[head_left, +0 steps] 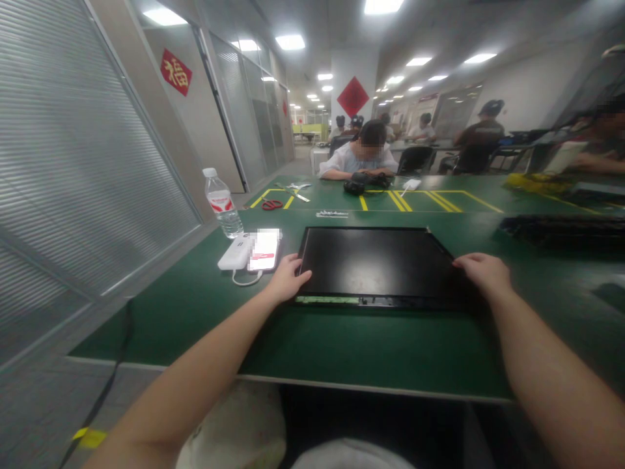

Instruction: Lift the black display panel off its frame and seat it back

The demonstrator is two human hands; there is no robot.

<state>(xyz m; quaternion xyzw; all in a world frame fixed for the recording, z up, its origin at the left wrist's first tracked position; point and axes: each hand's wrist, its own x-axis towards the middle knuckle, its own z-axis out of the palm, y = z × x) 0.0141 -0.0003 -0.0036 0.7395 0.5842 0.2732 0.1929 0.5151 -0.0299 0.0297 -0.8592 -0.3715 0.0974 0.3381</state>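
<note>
At the left, a capped plastic water bottle [222,205] stands close behind a white power bank [234,253], and a jolt there could topple it. Beside the power bank lies a lit smartphone [264,253] on a white charging cable [247,282]; the left hand [289,280] is so near that a leftward shift might shove the phone or tug the cable. That hand pinches the left edge of the black display panel [371,264], thumb over the rim; a hard thumb press could mark the glossy screen. The panel is between the hands, over the near part of the green table [195,326]. Its near edge shows an exposed green strip [327,300], which rough contact could damage. The right hand [483,270] has its fingertips bunched at the right edge; its thumb is hidden, so I cannot tell whether it pinches. Uneven support could twist the panel.
</note>
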